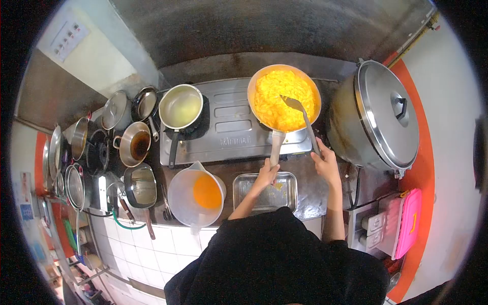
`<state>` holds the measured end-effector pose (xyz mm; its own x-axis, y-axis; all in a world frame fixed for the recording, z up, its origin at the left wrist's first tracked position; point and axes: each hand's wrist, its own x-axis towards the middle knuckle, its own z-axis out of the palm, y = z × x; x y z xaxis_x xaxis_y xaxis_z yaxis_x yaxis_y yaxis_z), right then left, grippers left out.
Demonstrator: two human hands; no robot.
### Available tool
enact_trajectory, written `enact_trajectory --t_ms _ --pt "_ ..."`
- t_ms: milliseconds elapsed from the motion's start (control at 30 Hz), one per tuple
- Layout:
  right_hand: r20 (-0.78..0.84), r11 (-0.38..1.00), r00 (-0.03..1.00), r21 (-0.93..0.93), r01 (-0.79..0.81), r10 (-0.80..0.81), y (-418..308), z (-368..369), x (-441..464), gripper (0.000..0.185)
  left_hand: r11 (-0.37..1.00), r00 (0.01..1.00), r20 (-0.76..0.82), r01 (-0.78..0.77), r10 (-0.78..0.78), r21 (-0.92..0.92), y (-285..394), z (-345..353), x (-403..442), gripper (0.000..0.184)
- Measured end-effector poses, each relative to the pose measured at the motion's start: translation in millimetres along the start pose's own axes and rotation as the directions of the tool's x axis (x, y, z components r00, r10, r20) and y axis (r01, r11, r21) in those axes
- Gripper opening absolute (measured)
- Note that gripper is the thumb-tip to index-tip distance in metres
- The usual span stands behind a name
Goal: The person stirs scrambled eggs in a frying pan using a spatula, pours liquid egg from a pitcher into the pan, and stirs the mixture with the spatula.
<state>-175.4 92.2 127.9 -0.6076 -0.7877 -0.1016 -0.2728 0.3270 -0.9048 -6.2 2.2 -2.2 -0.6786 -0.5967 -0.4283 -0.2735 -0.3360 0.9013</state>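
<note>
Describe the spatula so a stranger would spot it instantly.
Start at the silver stove, then the frying pan of yellow egg on its right. The spatula slants across the pan's rim, its blade over the egg and its handle in the person's right hand. Its broad grey blade sets it apart from the pan's pale handle, held in the left hand.

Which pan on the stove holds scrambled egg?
The pale-handled frying pan, gripped by the left hand; the black-handled pan shows none.
</note>
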Motion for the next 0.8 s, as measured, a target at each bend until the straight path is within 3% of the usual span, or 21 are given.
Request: enact_trajectory --t_ms 500,800 --pt "-0.009 0.994 0.996 -0.07 0.09 -0.09 10.0 -3.9 -6.1 0.05 1.0 1.0 -0.016 0.015 -0.015 0.014 4.1 0.7 -3.0 0.024" --pt "-0.024 0.997 0.999 -0.055 0.047 -0.049 5.7 -6.4 -8.4 0.048 0.999 1.0 -0.015 0.018 -0.017 0.029 1.1 0.4 -1.1 0.027"
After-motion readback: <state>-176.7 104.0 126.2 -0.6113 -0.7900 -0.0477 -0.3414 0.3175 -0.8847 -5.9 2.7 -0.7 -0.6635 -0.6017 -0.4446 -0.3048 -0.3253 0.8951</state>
